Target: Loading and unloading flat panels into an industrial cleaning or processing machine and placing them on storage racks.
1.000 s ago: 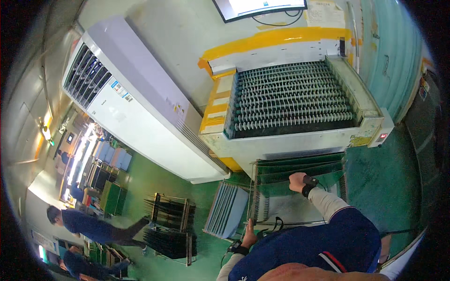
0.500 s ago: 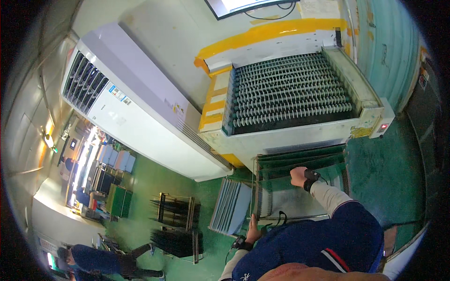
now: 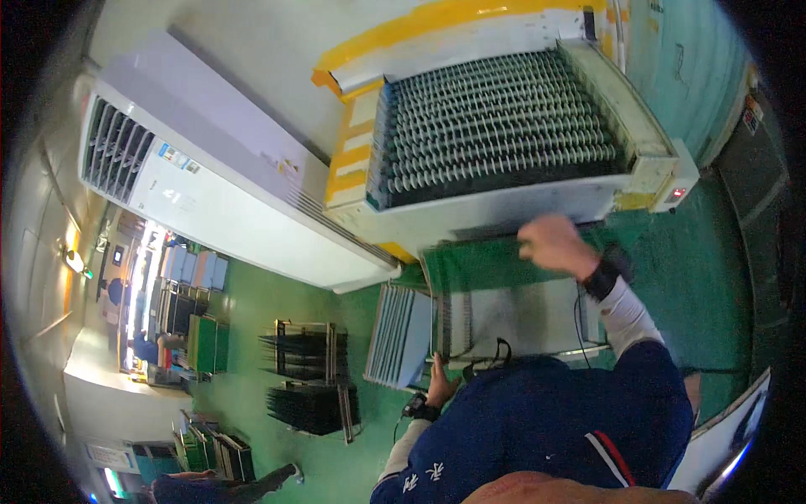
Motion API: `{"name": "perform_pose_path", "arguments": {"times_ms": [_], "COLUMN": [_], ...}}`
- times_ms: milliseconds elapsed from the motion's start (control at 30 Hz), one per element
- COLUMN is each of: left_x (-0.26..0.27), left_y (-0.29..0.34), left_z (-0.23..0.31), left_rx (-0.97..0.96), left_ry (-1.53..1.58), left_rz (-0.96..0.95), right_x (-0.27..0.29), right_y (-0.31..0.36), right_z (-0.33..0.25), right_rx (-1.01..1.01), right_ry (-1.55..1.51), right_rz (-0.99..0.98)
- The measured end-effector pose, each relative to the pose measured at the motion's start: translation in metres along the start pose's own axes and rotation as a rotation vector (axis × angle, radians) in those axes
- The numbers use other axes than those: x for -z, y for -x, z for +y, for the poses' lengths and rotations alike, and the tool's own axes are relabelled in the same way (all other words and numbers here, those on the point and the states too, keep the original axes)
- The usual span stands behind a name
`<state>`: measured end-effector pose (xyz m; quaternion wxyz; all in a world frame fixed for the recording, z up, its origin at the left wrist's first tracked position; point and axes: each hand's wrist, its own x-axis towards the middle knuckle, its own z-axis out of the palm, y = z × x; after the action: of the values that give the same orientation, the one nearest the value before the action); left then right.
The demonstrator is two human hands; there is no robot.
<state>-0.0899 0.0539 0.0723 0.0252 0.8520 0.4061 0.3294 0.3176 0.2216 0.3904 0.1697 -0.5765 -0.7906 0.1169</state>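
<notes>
A wire-framed rack (image 3: 564, 355) stands right before me, with green panels (image 3: 483, 262) upright in its far part and a pale grey area nearer me. At the rack's near left corner my left hand (image 3: 440, 383) grips the frame, its thumb pointing up. My right hand (image 3: 561, 245) hangs over the rack's far right part, close to the machine's front, its fingers curled in. Blur keeps me from making out what they hold. Beyond the rack is a roller machine (image 3: 504, 206), its bed filled with rows of pale disc rollers (image 3: 504, 126).
A white air conditioner (image 3: 227, 218) leans across the left of the view. Left of my rack stand a rack of pale blue panels (image 3: 397, 336) and racks of dark panels (image 3: 306, 378). A person's leg (image 3: 273, 485) shows at the lower left, and a dark cabinet (image 3: 764, 210) at the right.
My right hand has risen from over the rack's middle toward the machine. My left hand stays at the rack's corner. The view has shifted, and the person at lower left has moved down in view.
</notes>
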Motion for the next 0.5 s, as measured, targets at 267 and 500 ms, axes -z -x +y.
{"name": "perform_pose_path", "arguments": {"times_ms": [267, 500], "left_x": [0.014, 0.016], "left_y": [-0.022, -0.009], "left_z": [0.019, 0.004], "left_rx": [0.832, 0.845], "left_ry": [0.269, 0.264], "left_rz": [-0.54, -0.583], "right_x": [0.037, -0.006], "right_y": [-0.018, -0.082], "right_z": [0.124, 0.157], "right_rx": [-0.432, -0.501], "right_ry": [-1.372, -1.952], "right_rz": [0.4, 0.538]}}
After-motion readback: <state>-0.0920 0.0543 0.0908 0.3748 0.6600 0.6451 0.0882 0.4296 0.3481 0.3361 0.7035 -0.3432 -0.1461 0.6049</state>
